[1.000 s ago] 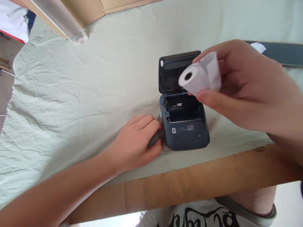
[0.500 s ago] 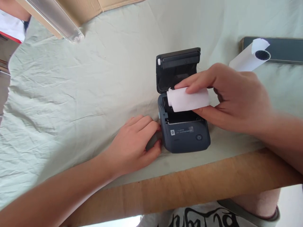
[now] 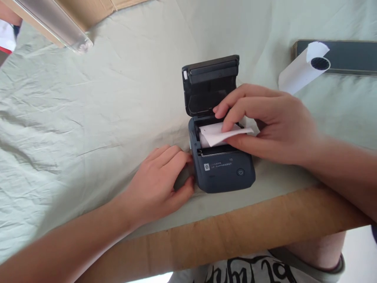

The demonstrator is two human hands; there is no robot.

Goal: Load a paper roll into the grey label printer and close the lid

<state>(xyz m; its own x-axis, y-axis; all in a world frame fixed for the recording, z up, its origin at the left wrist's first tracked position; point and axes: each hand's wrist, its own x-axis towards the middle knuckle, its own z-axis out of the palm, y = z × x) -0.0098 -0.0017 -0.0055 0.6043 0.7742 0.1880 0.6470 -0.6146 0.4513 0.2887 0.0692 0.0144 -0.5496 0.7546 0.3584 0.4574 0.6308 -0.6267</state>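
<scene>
The right hand hides the end of the paper nearest it, with the lower corner of the lid on that side. The left hand's fingertips are partly out of sight against the printer. Between the hands, its small print is too fine to read. Beyond the right hand, a roll covers part of a dark slab, which the right edge cuts off. Far beyond the left hand, the top edge crops a box and a clear bar.
</scene>
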